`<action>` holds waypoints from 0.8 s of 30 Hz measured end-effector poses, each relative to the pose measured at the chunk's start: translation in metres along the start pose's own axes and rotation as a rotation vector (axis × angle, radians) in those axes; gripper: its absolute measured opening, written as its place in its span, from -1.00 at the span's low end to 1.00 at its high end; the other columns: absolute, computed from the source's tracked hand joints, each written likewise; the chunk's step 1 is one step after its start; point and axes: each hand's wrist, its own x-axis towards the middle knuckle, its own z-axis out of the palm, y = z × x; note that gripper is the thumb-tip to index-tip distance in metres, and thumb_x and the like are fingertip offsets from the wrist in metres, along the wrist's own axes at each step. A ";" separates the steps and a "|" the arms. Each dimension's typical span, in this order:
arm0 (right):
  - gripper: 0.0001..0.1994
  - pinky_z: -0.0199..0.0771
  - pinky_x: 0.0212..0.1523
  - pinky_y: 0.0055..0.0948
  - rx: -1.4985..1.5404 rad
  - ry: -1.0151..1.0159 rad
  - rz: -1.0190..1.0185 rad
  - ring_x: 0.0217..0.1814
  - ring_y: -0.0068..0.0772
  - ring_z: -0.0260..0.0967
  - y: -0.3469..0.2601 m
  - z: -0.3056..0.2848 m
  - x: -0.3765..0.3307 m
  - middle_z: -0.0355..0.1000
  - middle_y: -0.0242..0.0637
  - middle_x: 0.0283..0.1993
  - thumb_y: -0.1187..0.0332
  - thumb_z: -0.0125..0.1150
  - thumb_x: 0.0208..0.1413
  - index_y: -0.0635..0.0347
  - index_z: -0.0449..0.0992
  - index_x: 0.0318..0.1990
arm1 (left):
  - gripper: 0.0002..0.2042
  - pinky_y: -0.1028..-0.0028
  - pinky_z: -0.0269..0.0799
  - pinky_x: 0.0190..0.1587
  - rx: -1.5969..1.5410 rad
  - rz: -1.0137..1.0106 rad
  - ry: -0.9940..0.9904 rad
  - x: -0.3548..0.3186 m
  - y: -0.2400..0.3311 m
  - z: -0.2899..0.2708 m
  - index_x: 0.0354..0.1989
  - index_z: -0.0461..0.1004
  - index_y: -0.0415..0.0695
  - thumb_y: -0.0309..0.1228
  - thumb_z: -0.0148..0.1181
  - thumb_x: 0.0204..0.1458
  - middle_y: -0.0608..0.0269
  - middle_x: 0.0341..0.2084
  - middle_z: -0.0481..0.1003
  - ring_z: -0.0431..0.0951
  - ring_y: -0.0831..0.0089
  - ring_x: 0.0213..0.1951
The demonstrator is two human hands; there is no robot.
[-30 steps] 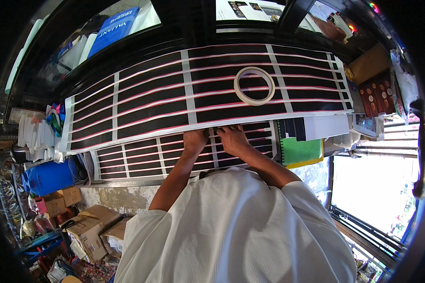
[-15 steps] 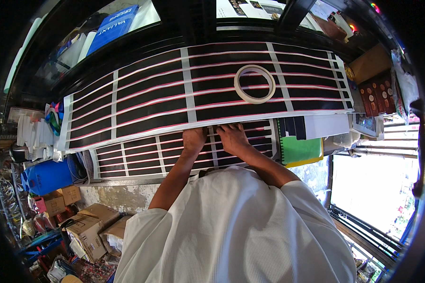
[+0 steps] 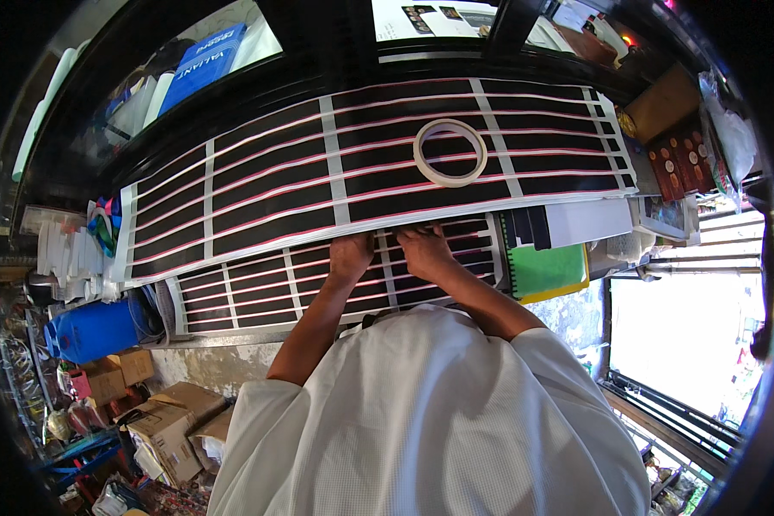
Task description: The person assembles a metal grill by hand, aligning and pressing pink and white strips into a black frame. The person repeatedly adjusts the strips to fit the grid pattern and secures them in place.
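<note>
A long upper stack of printed sheets (image 3: 258, 193), black panels split by white and red lines and grey bands, lies across the table. Nearer to me is a lower sheet (image 3: 258, 288) of the same pattern, partly covered by the stack. My left hand (image 3: 351, 258) rests over the lower sheet at the stack's front edge, its fingertips hidden there. Beside it, my right hand (image 3: 423, 251) lies on the lower sheet with fingers stretched out and a little apart, their tips in shadow by that edge. A roll of cream tape (image 3: 451, 181) sits flat on the upper stack.
To the right are a green spiral notebook (image 3: 546, 268) and white papers (image 3: 586, 224). A blue plastic container (image 3: 95, 329) and white paper bundles (image 3: 67, 249) stand at left. Cardboard boxes (image 3: 170, 426) sit below left. A dark framed glass case (image 3: 335, 39) borders the far side.
The whole view has shifted slightly, so the tape roll and sheets appear a little further left. Both hands stay at the stack's front edge, with only slight finger movement.
</note>
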 end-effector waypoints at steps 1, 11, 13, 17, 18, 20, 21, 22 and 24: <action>-0.35 0.04 0.62 0.40 -0.008 0.004 -0.004 0.66 -0.21 0.29 -0.001 0.000 0.000 0.34 -0.30 0.59 0.41 0.23 0.18 0.09 0.44 0.49 | -0.75 -0.04 0.71 -0.08 0.001 0.047 0.040 0.002 0.002 0.000 0.02 0.67 -0.08 -0.37 0.41 0.18 -0.09 -0.15 0.70 0.73 -0.20 -0.11; -0.46 0.06 0.59 0.44 -0.003 -0.172 0.063 0.55 -0.19 0.43 -0.001 -0.009 0.004 0.48 -0.24 0.43 0.39 0.23 0.20 -0.07 0.56 0.37 | -0.50 -0.06 0.51 0.39 0.311 0.555 0.259 0.042 0.016 -0.015 0.30 0.60 -0.08 -0.49 0.35 0.12 -0.12 0.26 0.57 0.57 -0.18 0.31; -0.47 0.08 0.59 0.45 0.015 -0.106 0.039 0.53 -0.20 0.45 0.000 -0.007 0.003 0.49 -0.24 0.43 0.37 0.24 0.21 -0.11 0.56 0.37 | -0.59 -0.07 0.52 0.35 0.103 0.584 0.270 0.054 0.023 -0.022 0.28 0.60 -0.11 -0.45 0.33 0.24 -0.14 0.22 0.58 0.57 -0.17 0.30; -0.46 0.12 0.58 0.45 -0.025 -0.010 0.031 0.54 -0.22 0.44 0.001 0.001 0.003 0.47 -0.28 0.47 0.33 0.26 0.23 -0.16 0.53 0.40 | -0.65 -0.04 0.53 0.31 -0.050 0.510 0.202 0.070 0.034 -0.025 0.25 0.60 -0.12 -0.29 0.33 0.37 -0.12 0.19 0.60 0.58 -0.14 0.27; -0.44 0.12 0.58 0.45 -0.034 -0.023 0.029 0.56 -0.22 0.42 0.001 0.003 0.003 0.46 -0.29 0.48 0.32 0.26 0.23 -0.16 0.52 0.42 | -0.64 -0.03 0.53 0.30 0.024 0.524 0.199 0.070 0.033 -0.026 0.25 0.60 -0.12 -0.28 0.34 0.36 -0.12 0.19 0.60 0.59 -0.14 0.25; -0.41 0.12 0.58 0.44 -0.038 -0.024 0.027 0.58 -0.23 0.39 0.003 0.005 0.003 0.45 -0.30 0.50 0.32 0.26 0.23 -0.17 0.49 0.46 | -0.57 -0.05 0.47 0.36 0.087 0.542 0.171 0.072 0.027 -0.027 0.31 0.56 -0.10 -0.28 0.37 0.31 -0.15 0.25 0.55 0.55 -0.17 0.30; -0.39 0.12 0.58 0.44 -0.029 -0.017 0.027 0.59 -0.23 0.38 0.003 0.006 0.003 0.44 -0.30 0.52 0.32 0.26 0.23 -0.17 0.48 0.47 | -0.51 -0.09 0.41 0.42 0.076 0.544 0.140 0.071 0.022 -0.028 0.36 0.53 -0.08 -0.30 0.39 0.26 -0.18 0.32 0.50 0.50 -0.19 0.36; -0.37 0.12 0.58 0.44 -0.022 -0.019 0.025 0.61 -0.23 0.37 0.004 0.007 0.002 0.43 -0.30 0.53 0.33 0.26 0.22 -0.17 0.47 0.49 | -0.43 -0.13 0.35 0.48 0.064 0.545 0.110 0.069 0.019 -0.028 0.42 0.49 -0.06 -0.31 0.41 0.22 -0.21 0.39 0.45 0.45 -0.22 0.41; -0.35 0.10 0.59 0.44 -0.016 -0.009 0.022 0.62 -0.22 0.36 0.005 0.007 0.002 0.42 -0.30 0.55 0.33 0.25 0.23 -0.16 0.45 0.52 | -0.36 -0.17 0.30 0.53 0.048 0.569 0.166 0.064 0.014 -0.027 0.46 0.47 -0.04 -0.38 0.44 0.14 -0.24 0.43 0.42 0.41 -0.25 0.46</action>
